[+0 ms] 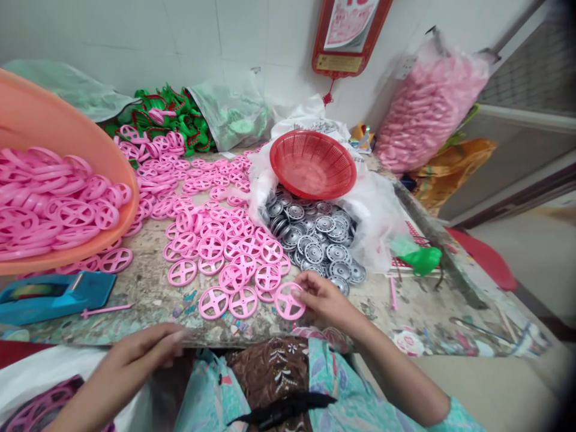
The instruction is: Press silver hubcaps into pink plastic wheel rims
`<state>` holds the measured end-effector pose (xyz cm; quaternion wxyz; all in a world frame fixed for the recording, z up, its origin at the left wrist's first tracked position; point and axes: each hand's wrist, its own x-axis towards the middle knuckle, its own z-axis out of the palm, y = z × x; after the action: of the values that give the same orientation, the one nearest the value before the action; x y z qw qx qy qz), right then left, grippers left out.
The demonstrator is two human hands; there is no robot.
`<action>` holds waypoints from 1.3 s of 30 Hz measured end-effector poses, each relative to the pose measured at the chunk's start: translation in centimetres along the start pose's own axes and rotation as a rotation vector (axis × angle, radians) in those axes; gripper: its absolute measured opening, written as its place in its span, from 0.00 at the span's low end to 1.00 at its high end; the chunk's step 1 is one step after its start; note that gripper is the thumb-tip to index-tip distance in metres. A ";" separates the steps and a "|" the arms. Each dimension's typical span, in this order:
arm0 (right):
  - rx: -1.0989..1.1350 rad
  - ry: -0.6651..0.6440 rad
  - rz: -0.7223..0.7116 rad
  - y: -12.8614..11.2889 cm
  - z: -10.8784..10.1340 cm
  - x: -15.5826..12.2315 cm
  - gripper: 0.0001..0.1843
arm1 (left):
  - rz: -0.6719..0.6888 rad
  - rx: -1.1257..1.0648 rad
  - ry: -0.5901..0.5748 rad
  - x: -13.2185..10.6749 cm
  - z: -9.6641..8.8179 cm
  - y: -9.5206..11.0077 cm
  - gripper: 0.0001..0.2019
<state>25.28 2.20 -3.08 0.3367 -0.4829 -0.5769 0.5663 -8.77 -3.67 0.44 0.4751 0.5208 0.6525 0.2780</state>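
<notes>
Our right hand [321,297] sat at the near edge of the worktable [148,288], fingers pinched on the rim of one pink wheel [288,301], which lay at the front of the spread of loose pink wheels [225,252]. Our left hand [135,354] hung low over the lap, below the table edge, blurred; fingers looked loosely curled with nothing in them, though we could not tell for sure.

Just beyond the held wheel, a white bag [382,216] lay open with a heap of silver hub discs [315,237], a red basket [312,163] resting on top of it. An orange basin [67,144] of pink rings stood at the left, a blue tape dispenser [54,295] near it.

We judged the step to be picking up a single wheel from the pile. The next move seemed to call for a silver disc within reach and the left hand brought up to steady the wheel.
</notes>
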 end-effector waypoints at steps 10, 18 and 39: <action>-0.563 0.087 -0.614 -2.0 2.0 -1.7 0.09 | -0.260 -0.787 -0.519 5.8 12.0 3.6 0.23; -0.938 0.284 -0.338 1.4 -0.7 -1.2 0.17 | -0.352 -0.919 -0.346 6.0 13.4 1.8 0.17; -0.183 0.374 -0.365 -2.1 2.6 -0.5 0.09 | -0.063 -1.046 -0.247 5.0 14.8 4.9 0.20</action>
<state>22.65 1.12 -1.31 0.4887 -0.4957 -0.6309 0.3427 6.74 0.55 -2.86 0.7526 0.2236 0.3812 0.4882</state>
